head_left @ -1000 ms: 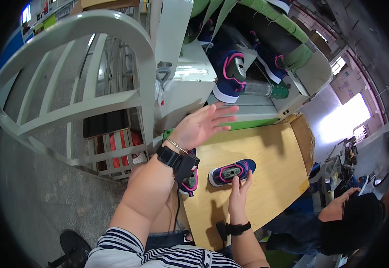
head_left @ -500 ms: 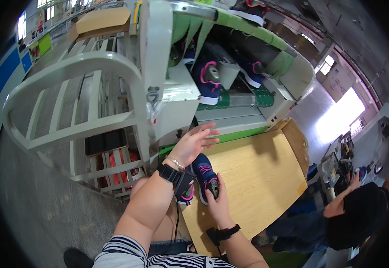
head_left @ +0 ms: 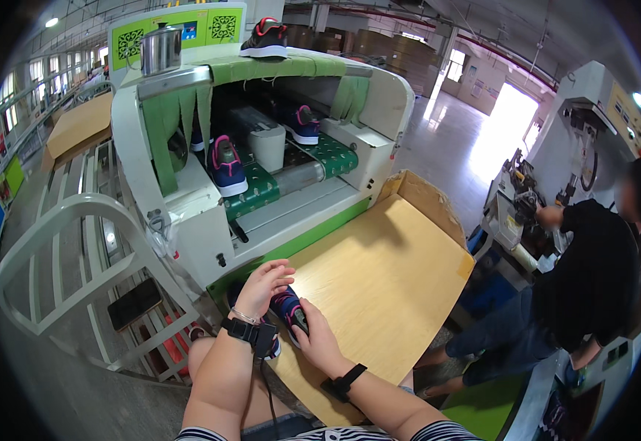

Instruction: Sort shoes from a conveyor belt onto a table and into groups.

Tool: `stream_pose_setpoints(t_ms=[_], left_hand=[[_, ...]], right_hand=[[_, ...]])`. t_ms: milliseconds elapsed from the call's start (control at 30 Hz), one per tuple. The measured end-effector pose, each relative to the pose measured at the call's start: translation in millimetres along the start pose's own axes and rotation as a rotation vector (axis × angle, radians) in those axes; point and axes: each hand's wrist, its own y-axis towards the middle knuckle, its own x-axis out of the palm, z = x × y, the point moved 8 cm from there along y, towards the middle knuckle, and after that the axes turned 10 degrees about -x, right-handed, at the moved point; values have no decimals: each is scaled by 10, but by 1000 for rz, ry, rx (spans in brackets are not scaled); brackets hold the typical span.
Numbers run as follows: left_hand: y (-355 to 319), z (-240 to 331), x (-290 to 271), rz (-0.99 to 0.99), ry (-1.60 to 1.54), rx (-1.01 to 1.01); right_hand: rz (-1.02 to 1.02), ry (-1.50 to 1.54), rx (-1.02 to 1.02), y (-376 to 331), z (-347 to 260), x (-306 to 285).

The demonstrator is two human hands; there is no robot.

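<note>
Shoe (head_left: 287, 302) shifted to table's (head_left: 394, 272) nine o'clock; my right hand (head_left: 319, 339) clamps its likely stiff heel, sound hold; left hand (head_left: 262, 287) unclenched.

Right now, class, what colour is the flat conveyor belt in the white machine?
The flat conveyor belt is dark green, clearest in the head view.

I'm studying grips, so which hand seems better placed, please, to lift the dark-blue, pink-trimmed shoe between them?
Probably the right hand: it holds the shoe by its opening, while the left hand is loosely open.
</note>
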Motion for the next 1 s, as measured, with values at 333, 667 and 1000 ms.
stream_pose_setpoints(t_ms=[333, 667, 1000], left_hand=[[9, -2, -1, -13, -4, 9], [8, -6, -83, 17, -36, 45], [-6, 25, -36, 14, 2, 45]], right_hand=[[-46, -129, -87, 65, -289, 286], [17, -80, -35, 120, -145, 282], [-326, -477, -301, -2, -430, 527]])
